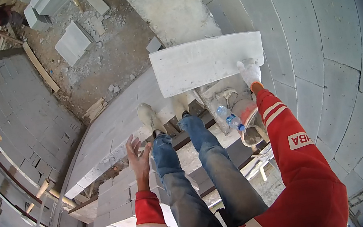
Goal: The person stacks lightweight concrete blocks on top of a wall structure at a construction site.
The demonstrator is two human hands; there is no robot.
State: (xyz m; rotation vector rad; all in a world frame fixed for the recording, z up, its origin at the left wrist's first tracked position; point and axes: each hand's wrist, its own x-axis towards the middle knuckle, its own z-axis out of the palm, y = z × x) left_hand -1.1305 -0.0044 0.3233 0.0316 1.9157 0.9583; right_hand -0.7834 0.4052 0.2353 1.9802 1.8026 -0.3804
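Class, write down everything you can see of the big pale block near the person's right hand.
The block is a pale grey-white rectangular slab, seemingly aerated concrete, with a rough, speckled face and straight edges. It lies lengthwise across the view, beyond the shoes, beside the curved wall. The gloved right hand grips its lower right corner; the left hand is open, apart from it. What supports it underneath is hidden.
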